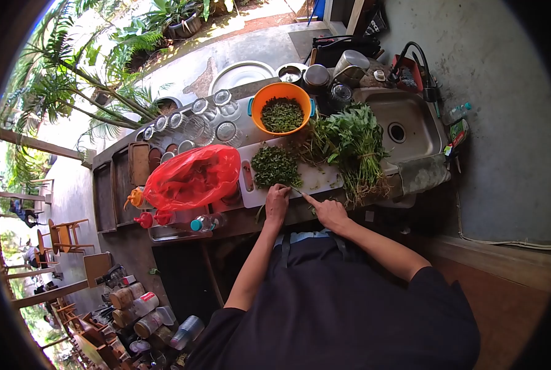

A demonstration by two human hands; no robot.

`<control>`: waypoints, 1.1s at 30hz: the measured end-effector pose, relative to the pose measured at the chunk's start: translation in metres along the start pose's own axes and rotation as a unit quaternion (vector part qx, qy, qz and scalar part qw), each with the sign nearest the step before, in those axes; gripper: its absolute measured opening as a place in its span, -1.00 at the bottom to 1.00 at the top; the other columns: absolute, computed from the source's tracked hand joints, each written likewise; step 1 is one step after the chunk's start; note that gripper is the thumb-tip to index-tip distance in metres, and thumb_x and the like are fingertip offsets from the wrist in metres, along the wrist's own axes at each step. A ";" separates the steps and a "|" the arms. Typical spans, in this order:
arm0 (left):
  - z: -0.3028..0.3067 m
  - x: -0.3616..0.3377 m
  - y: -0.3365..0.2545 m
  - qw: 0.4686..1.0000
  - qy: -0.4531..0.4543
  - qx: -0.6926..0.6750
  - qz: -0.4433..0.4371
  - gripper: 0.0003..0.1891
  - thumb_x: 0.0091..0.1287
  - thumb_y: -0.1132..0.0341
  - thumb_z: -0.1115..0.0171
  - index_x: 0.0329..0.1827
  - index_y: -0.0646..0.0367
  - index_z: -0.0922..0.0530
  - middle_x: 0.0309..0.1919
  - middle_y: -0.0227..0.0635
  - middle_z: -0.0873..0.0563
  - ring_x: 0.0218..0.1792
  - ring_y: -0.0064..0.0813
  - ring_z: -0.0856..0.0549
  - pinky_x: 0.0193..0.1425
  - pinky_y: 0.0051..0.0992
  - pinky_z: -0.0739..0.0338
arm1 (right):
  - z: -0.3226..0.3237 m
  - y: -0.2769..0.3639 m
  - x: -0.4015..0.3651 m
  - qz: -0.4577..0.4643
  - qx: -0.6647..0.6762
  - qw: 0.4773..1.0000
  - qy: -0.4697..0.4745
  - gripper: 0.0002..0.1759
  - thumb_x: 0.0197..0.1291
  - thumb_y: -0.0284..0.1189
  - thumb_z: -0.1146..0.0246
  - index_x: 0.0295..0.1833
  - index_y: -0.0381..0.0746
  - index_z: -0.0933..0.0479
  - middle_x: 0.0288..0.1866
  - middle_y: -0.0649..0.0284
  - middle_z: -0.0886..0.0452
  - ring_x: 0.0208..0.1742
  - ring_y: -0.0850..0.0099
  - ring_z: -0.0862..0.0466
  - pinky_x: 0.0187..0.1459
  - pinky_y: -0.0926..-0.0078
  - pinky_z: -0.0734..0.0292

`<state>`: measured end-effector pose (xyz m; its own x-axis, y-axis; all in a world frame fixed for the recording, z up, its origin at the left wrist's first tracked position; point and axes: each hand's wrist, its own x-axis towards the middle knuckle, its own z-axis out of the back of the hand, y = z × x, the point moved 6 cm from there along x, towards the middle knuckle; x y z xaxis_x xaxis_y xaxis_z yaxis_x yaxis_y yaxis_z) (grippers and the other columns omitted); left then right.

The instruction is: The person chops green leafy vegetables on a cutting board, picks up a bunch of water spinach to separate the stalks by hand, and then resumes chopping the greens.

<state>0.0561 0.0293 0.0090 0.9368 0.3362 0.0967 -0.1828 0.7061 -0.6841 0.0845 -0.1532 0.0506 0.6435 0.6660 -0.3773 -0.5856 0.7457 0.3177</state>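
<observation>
The step in hand looks to be cutting up greens on the board [255,197]. The right hand [330,213], over the board's near edge, is closed on a knife [299,192], index finger stretched along it toward the blade. The left hand [277,199], also at that edge, has its fingers bent down beside the chopped greens [274,168]; whether they pinch any stems I cannot tell. The chopped heap lies on the left half of the board, with scraps scattered over the right half. The next move, I judge, calls for a steady blade and left fingertips kept behind it. A rooted bunch [357,139] overlaps the board's right end, roots toward the person. Just beyond the board sits an orange bowl [281,90] with more cut greens. All this rests on a crowded counter [243,216]: left of the board, a red bag [192,179] and upturned glasses [227,132]; right of it, a sink [417,108], then a grey wall [491,123]. Well left of the board, the room opens onto chairs [69,237] and palms [81,77].
</observation>
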 end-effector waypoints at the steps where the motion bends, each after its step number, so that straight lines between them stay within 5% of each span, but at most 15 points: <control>1: -0.001 0.000 0.000 1.000 0.003 -0.003 0.001 -0.83 0.25 0.48 -0.32 -0.14 0.22 -0.78 -0.16 -0.19 -0.73 -0.05 -0.13 -0.68 0.08 -0.24 -0.59 | 0.001 -0.001 0.002 0.000 0.000 1.000 0.001 -0.11 0.28 -0.49 -0.05 0.64 0.43 0.00 -0.36 -0.05 -0.68 -0.32 -0.10 -0.71 -0.17 -0.07 -0.66; 17: -0.006 0.002 0.009 0.999 0.012 -0.020 0.041 -0.85 0.19 0.49 -0.36 -0.19 0.20 -0.79 -0.20 -0.19 -0.72 -0.05 -0.13 -0.70 0.07 -0.24 -0.60 | -0.031 -0.026 0.001 0.023 0.012 1.000 -0.012 -0.09 0.34 -0.42 -0.07 0.65 0.48 0.14 -0.43 -0.04 -0.67 -0.39 -0.08 -0.71 -0.30 -0.13 -0.64; 33: -0.003 0.001 0.003 0.999 -0.009 -0.029 -0.013 -0.87 0.23 0.47 -0.36 -0.19 0.25 -0.77 -0.17 -0.16 -0.73 -0.06 -0.12 -0.70 0.08 -0.22 -0.59 | -0.009 -0.027 0.004 0.014 -0.020 0.998 -0.056 -0.12 0.36 -0.42 -0.08 0.65 0.44 0.09 -0.45 -0.01 -0.65 -0.43 -0.06 -0.70 -0.36 -0.06 -0.63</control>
<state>0.0577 0.0294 0.0047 0.9353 0.3302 0.1274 -0.1411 0.6779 -0.7215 0.0987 -0.1705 0.0330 0.6761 0.6865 -0.2678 -0.6227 0.7266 0.2904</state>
